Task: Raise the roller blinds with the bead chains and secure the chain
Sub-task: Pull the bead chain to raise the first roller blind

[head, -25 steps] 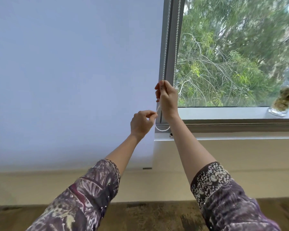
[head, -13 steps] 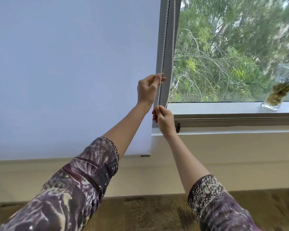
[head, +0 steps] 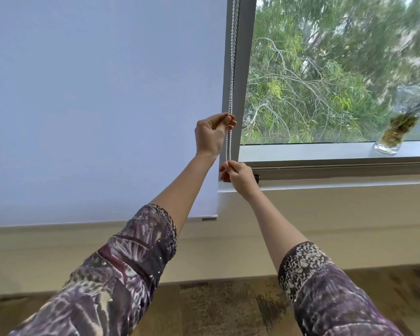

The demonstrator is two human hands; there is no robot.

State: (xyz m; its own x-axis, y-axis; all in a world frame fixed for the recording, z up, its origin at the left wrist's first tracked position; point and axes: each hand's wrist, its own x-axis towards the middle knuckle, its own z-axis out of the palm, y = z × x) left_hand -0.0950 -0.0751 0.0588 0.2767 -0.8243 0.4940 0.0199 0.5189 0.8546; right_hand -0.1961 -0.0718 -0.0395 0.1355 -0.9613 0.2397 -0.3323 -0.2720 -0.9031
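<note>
A pale blue-white roller blind (head: 102, 105) covers the left window, and its bottom bar (head: 209, 218) hangs below the sill line. The white bead chain (head: 232, 69) runs down the grey window frame (head: 244, 69) at the blind's right edge. My left hand (head: 211, 134) pinches the chain at about mid-height. Just below it, my right hand (head: 238, 175) grips the chain's lower end, level with the sill. A small dark chain holder (head: 256, 177) sits on the frame right of my right hand.
The right window pane is uncovered and shows green trees (head: 325, 69). A clear glass vase (head: 395, 132) with dried stems stands on the sill (head: 325, 151) at far right. Below are a beige wall (head: 325, 226) and a brown patterned floor (head: 228, 306).
My hands swapped heights: the left went up the chain, the right came down to sill level. The blind's bottom bar has risen a little.
</note>
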